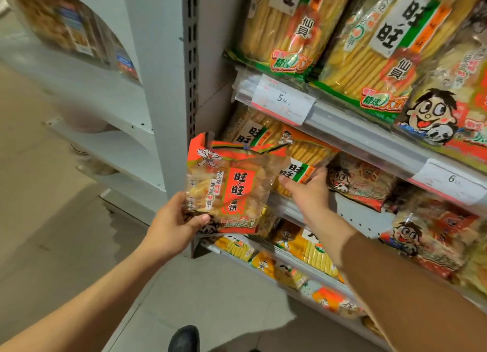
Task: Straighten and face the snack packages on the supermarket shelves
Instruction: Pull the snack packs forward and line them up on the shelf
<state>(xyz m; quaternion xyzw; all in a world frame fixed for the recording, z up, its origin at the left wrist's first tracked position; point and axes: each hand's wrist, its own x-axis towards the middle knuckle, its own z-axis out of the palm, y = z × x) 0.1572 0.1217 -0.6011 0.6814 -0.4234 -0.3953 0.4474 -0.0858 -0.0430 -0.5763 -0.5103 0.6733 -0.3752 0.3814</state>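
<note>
A grey metal supermarket shelf unit (pixel 369 138) fills the right of the view, its tiers sloping away to the right, with a slotted grey upright post (pixel 192 61) at its left end and pale tiled floor (pixel 52 193) beyond. A second, white shelving unit (pixel 110 109) stands to the left, blurred. White price tags (pixel 283 102) sit in the clear strip along the shelf edges (one reads 5.50, another 6.50).

The left hand (pixel 174 224) is clamped on the lower left corner of a clear-and-red plastic packet of rice crackers (pixel 229 185), thumb across its front. The packet is off the shelf, held in the air just in front of the post and the middle tier, upright with its long axis near vertical, tipped slightly left, printed face toward the camera.

The right hand (pixel 308 191) reaches onto the middle tier with its fingers pressed around a green-and-orange packet of long yellow rice crackers (pixel 297 164) lying there; whether it grips or only touches cannot be told. Large green-edged bags (pixel 284 27) lean on the top tier.
</note>
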